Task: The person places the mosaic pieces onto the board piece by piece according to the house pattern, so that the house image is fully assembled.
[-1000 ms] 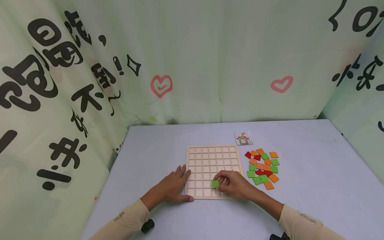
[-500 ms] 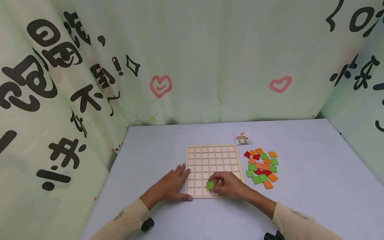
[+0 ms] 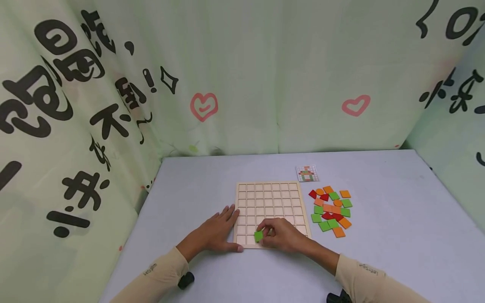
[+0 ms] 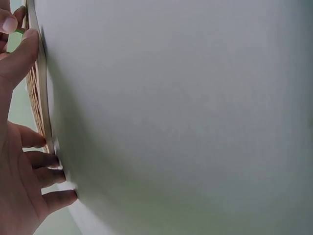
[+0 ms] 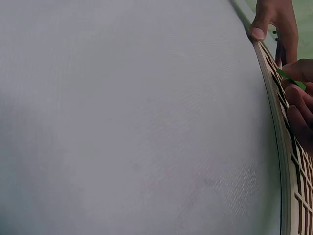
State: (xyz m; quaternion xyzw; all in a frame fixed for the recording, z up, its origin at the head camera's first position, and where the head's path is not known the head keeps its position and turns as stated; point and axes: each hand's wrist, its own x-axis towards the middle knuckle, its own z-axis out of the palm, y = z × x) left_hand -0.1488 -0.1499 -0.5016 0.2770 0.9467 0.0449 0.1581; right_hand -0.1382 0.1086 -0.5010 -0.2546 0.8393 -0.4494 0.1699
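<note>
A wooden grid board (image 3: 270,183) with square cells lies flat on the table. My right hand (image 3: 281,235) pinches a green square tile (image 3: 258,236) between thumb and fingers, close over the board's front rows, left of its middle. In the right wrist view the green tile (image 5: 293,82) is tilted, one edge right by the grid. My left hand (image 3: 219,231) rests at the board's left edge, fingers straight along the side and thumb at the near left corner. In the left wrist view the fingertips of the left hand (image 4: 19,171) touch the board's rim.
Right of the board lies a loose group of tiles: green squares (image 3: 316,218), orange squares (image 3: 339,232), red pieces (image 3: 312,194) and orange circles (image 3: 337,203). Behind them is a small pattern card (image 3: 307,173). A pale curtain (image 3: 242,75) encloses the white table (image 3: 398,202).
My right hand has moved left and slightly toward the near edge over the board, carrying the green tile. The left hand stays at the board's left edge.
</note>
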